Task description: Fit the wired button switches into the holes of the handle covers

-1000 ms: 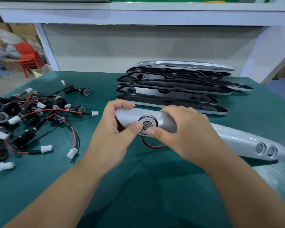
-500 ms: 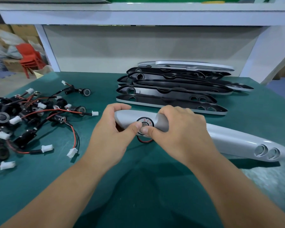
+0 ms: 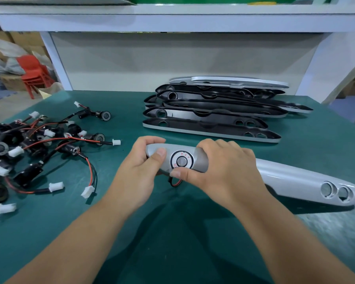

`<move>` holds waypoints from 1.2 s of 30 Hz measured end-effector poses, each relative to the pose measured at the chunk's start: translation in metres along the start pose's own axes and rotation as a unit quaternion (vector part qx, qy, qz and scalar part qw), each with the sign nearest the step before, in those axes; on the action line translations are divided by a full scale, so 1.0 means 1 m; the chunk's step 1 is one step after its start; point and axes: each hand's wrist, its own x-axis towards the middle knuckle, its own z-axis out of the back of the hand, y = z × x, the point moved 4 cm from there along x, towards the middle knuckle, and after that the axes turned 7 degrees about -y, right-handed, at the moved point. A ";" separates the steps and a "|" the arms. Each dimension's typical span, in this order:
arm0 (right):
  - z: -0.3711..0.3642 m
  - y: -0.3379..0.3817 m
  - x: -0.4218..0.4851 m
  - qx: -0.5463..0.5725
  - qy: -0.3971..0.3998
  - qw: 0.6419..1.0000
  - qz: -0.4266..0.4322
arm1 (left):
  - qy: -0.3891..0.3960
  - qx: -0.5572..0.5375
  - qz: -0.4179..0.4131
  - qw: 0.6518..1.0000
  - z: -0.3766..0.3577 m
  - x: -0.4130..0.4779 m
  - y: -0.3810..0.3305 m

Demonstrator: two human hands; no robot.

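Observation:
A long silver handle cover (image 3: 291, 179) lies across the green table in front of me. A round button switch (image 3: 181, 161) with a white ring sits in the hole near its left end, and its red and black wire (image 3: 175, 183) loops out underneath. My left hand (image 3: 138, 173) grips the cover's left tip, thumb on top. My right hand (image 3: 223, 171) grips the cover just right of the switch, thumb along its near edge. Two empty holes (image 3: 336, 191) show at the cover's right end.
A tangle of wired button switches (image 3: 29, 144) with white connectors lies at the left. A stack of handle covers (image 3: 213, 111), mostly inner side up, sits behind my hands. A white shelf frame (image 3: 55, 60) rises at the table's back edge.
Both thumbs have come off the switch face: the left thumb slid left onto the cover, the right thumb dropped to the near edge. The switch face now shows fully.

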 end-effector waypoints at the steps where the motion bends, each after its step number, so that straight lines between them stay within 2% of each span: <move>1: 0.000 0.000 0.000 0.004 0.002 1.000 -0.003 | -0.003 0.000 -0.006 1.000 -0.001 -0.001 -0.002; 6: 0.004 -0.003 0.002 0.053 0.031 0.998 -0.006 | -0.024 -0.013 -0.030 0.999 -0.002 -0.004 -0.008; 9: 0.006 -0.003 0.003 0.067 0.013 0.997 -0.022 | -0.034 -0.004 -0.035 0.999 -0.003 -0.004 -0.010; 13: 0.006 0.002 0.000 0.030 -0.018 0.999 -0.018 | -0.038 -0.003 -0.045 0.998 -0.001 -0.001 -0.010; 17: 0.004 0.002 -0.002 -0.034 -0.021 0.999 0.025 | -0.010 0.001 -0.050 0.999 0.002 0.003 -0.004; 21: 0.004 -0.021 -0.009 -0.042 0.031 0.997 0.054 | 0.014 0.024 -0.043 0.999 0.007 0.008 0.003; 23: 0.007 -0.053 -0.016 -0.054 0.085 0.995 0.022 | 0.009 0.035 -0.029 0.999 0.016 0.013 0.008; 27: 0.024 -0.141 -0.040 -0.077 0.166 0.981 -0.071 | -0.020 -0.033 0.027 0.999 0.029 0.023 0.021; 30: 0.039 -0.174 -0.060 -0.014 0.118 0.987 -0.110 | 0.014 -0.070 0.048 0.996 0.026 0.023 0.021; 32: 0.044 -0.177 -0.068 0.009 0.068 0.992 -0.107 | 0.049 -0.034 0.041 0.997 0.024 0.018 0.019; 34: 0.046 -0.174 -0.071 0.006 0.038 0.994 -0.101 | 0.021 0.056 0.011 0.998 0.026 0.017 0.014; 36: 0.046 -0.170 -0.070 -0.001 0.023 0.995 -0.096 | -0.023 0.068 -0.004 0.997 0.027 0.018 0.011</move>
